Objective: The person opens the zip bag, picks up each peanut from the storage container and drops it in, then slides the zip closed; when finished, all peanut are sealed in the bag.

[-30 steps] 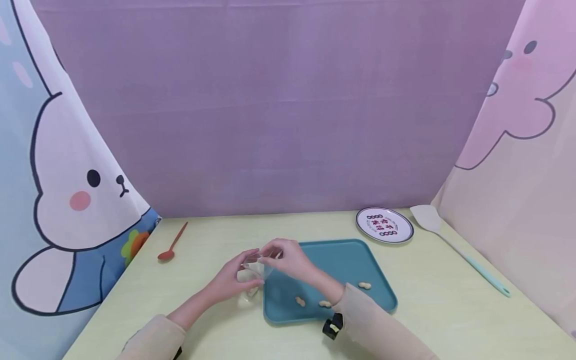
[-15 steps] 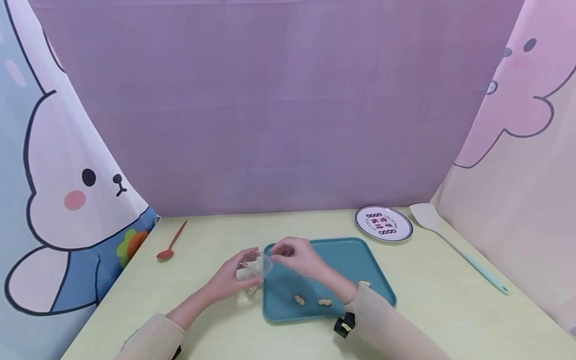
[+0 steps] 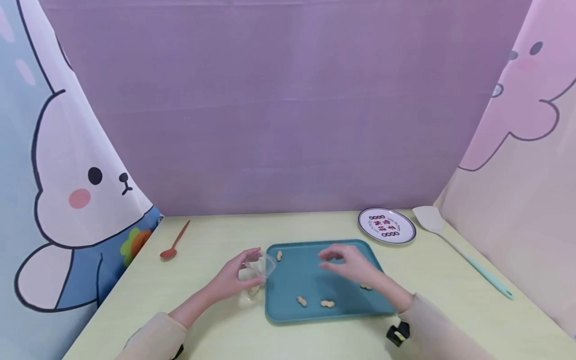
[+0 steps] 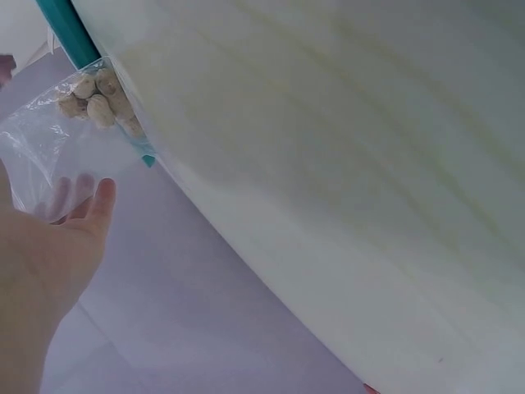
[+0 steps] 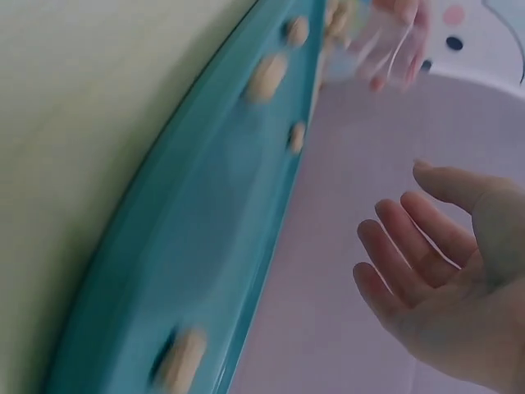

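My left hand (image 3: 234, 276) holds a clear plastic bag (image 3: 262, 267) by its mouth, at the left edge of a teal tray (image 3: 315, 318). In the left wrist view several peanuts (image 4: 100, 112) lie in the bottom of the bag, and fingers show through the film. Several unshelled peanuts are spread on the tray, among them one near the far left corner (image 3: 279, 255) and one near the front edge (image 3: 327, 303). Above the right part of the tray hovers my right hand (image 3: 353, 265). Its fingers (image 5: 402, 254) are loosely bent and hold nothing.
A red spoon (image 3: 168, 253) lies at the far left of the table. Behind the tray to the right is a white plate (image 3: 387, 226) with printed lettering. Beside it lies a spatula (image 3: 477, 267) with a mint handle. A purple curtain (image 3: 288, 110) hangs at the back.
My right hand has moved right, away from the bag's mouth, and is now over the tray. A peanut at the tray's far left has come into view. My left hand stays with the bag.
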The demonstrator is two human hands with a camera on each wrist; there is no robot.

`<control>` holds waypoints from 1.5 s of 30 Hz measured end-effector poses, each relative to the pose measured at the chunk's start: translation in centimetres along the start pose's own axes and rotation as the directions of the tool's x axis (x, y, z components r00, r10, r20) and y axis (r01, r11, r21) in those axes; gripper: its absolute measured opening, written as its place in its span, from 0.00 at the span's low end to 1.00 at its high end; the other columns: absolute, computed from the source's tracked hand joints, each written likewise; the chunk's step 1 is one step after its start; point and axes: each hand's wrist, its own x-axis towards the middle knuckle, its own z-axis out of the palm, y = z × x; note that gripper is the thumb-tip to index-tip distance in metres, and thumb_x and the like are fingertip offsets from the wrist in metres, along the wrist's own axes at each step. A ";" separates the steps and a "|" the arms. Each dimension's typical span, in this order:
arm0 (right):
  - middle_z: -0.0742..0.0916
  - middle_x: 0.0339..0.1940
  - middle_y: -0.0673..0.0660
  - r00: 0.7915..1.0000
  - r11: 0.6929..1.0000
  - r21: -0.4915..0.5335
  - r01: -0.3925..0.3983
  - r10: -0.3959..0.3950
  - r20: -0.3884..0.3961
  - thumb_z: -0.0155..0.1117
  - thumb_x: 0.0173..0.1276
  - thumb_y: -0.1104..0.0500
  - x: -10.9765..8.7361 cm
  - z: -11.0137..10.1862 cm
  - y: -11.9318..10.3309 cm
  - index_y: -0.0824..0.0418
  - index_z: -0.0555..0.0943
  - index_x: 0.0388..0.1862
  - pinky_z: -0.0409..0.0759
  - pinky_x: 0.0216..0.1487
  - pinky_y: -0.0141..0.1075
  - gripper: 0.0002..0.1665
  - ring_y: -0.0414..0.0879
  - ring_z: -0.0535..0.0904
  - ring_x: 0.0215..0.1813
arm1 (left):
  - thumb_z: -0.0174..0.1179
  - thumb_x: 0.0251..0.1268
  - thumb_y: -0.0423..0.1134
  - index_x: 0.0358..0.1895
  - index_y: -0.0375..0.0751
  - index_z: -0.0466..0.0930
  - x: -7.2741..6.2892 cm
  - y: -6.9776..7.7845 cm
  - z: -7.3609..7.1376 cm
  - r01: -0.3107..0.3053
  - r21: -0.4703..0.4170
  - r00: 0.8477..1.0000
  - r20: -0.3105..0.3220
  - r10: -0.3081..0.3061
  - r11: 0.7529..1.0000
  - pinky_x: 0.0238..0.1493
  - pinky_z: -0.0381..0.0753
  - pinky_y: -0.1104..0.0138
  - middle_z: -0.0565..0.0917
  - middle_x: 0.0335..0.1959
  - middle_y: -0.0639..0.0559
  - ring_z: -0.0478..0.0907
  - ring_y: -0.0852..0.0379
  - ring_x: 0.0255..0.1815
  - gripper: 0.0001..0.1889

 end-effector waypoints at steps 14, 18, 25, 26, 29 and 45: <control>0.87 0.37 0.58 0.994 0.991 -0.094 -0.100 0.103 0.023 0.67 0.61 0.57 -5.8 -4.1 5.5 0.69 0.81 0.44 0.82 0.38 0.31 0.18 0.39 0.81 0.37 | 0.69 0.52 0.44 0.64 0.37 0.65 0.2 -0.1 0.1 -0.031 0.015 0.999 -0.014 0.031 0.999 0.54 0.79 0.60 0.78 0.58 0.41 0.75 0.45 0.58 0.36; 0.87 0.35 0.55 0.986 0.987 -0.069 -0.147 0.152 0.069 0.68 0.59 0.55 -6.3 -4.2 5.7 0.69 0.81 0.45 0.80 0.35 0.28 0.20 0.37 0.80 0.34 | 0.69 0.53 0.44 0.65 0.36 0.65 0.0 0.0 0.1 -0.027 0.015 1.000 -0.012 0.027 1.000 0.54 0.79 0.60 0.77 0.58 0.41 0.75 0.45 0.58 0.36; 0.86 0.33 0.53 0.975 0.981 -0.049 -0.190 0.194 0.105 0.70 0.57 0.55 -6.7 -4.0 5.9 0.68 0.81 0.43 0.78 0.32 0.27 0.21 0.36 0.78 0.32 | 0.69 0.52 0.46 0.65 0.38 0.64 0.0 0.2 0.0 0.004 -0.004 1.000 0.002 -0.004 1.000 0.56 0.77 0.61 0.76 0.59 0.41 0.74 0.47 0.59 0.37; 0.86 0.33 0.53 0.974 0.979 -0.052 -0.196 0.201 0.103 0.70 0.57 0.54 -6.7 -3.9 6.0 0.68 0.82 0.43 0.78 0.32 0.27 0.20 0.35 0.77 0.32 | 0.69 0.53 0.46 0.65 0.38 0.64 0.0 0.2 0.0 -0.002 0.000 1.000 0.001 0.002 1.000 0.55 0.77 0.61 0.77 0.59 0.41 0.74 0.47 0.59 0.37; 0.86 0.33 0.51 0.971 0.976 -0.055 -0.210 0.215 0.108 0.70 0.57 0.52 -6.9 -3.8 6.3 0.67 0.82 0.42 0.77 0.32 0.27 0.20 0.34 0.76 0.31 | 0.69 0.52 0.45 0.65 0.36 0.65 0.0 0.2 0.0 -0.010 0.001 1.000 -0.007 0.010 1.000 0.55 0.78 0.61 0.77 0.58 0.41 0.74 0.46 0.59 0.37; 0.83 0.28 0.51 0.968 0.976 -0.016 -0.215 0.215 0.129 0.71 0.55 0.58 -7.3 -3.7 6.3 0.63 0.82 0.32 0.72 0.28 0.26 0.10 0.33 0.71 0.29 | 0.69 0.52 0.44 0.65 0.36 0.65 0.0 0.0 0.1 -0.019 0.010 1.000 -0.009 0.019 1.000 0.54 0.78 0.62 0.77 0.58 0.42 0.74 0.47 0.58 0.37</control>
